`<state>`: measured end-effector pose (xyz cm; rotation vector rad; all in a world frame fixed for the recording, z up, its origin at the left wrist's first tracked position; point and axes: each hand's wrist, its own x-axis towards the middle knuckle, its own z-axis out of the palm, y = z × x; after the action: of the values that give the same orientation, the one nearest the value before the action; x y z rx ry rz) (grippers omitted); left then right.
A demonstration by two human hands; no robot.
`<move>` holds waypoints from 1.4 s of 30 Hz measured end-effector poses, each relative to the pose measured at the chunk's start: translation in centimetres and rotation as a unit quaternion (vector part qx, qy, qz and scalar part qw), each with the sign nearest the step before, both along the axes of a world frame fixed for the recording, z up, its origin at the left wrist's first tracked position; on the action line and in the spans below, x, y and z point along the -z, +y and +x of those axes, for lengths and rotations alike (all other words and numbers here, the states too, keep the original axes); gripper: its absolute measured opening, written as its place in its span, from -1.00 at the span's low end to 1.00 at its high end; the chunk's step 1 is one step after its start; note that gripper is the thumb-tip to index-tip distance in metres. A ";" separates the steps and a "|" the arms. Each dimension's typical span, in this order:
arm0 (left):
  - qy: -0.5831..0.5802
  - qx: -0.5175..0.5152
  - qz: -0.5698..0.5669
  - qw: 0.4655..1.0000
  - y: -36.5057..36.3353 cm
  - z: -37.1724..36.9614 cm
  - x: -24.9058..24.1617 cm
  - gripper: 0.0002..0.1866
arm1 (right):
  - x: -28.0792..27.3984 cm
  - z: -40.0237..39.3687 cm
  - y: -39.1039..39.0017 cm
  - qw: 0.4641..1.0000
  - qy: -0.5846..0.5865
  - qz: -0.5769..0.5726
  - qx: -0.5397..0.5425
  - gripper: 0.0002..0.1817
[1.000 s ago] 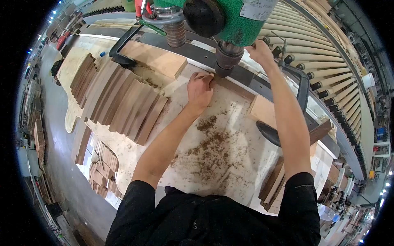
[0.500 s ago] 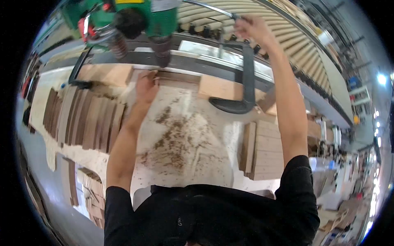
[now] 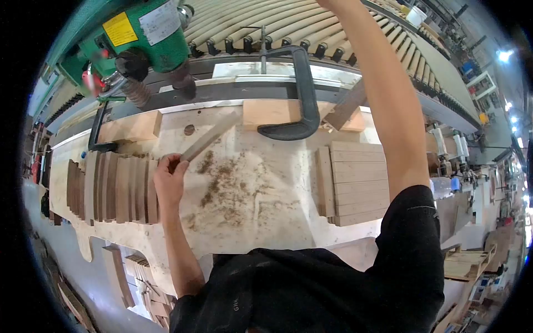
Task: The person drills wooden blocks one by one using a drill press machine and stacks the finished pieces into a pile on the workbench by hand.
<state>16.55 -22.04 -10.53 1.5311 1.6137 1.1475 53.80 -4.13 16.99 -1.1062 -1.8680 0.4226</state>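
My left hand (image 3: 170,180) is closed on one end of a narrow wooden strip (image 3: 211,136), which slants up and right over the white work board (image 3: 277,227). Close to that hand, on its left, stands a row of brown wooden strips (image 3: 119,186). My right hand (image 3: 334,3) is cut off by the top edge, so its fingers are hidden. The green drill press (image 3: 164,50) stands at upper left, its chuck end (image 3: 182,83) above the dark fence. A dark hole (image 3: 190,130) shows in the board beside the held strip.
A black C-clamp (image 3: 306,89) presses a pale wood block (image 3: 272,114) at the fence; another clamp (image 3: 99,125) grips a block (image 3: 133,126) at left. Stacked strips (image 3: 360,183) lie at right. Sawdust (image 3: 227,180) covers the middle. Rollers (image 3: 239,25) run behind.
My left hand has drawn the strip away from the fence, toward me and leftward. My right hand has moved up to the frame's top edge, off the lever. The view has shifted.
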 end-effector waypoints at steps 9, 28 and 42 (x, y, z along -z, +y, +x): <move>-0.052 0.259 0.093 0.960 -3.9 22.0 -3.8 -0.76 | 15.2 16.5 -25.4 0.959 0.040 -0.213 0.181 -0.58; 0.055 0.316 0.176 0.931 -3.0 31.7 -0.3 -0.71 | 25.1 21.1 -32.4 0.924 0.051 -0.166 0.340 -0.66; 0.065 0.339 0.181 0.921 -5.8 29.6 -1.8 -0.56 | 25.0 20.3 -33.1 0.916 0.058 -0.172 0.357 -0.66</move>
<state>46.17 -27.85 -8.78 2.2059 0.8217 0.9791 74.11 -37.20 -8.05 -1.8556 -1.1847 0.3784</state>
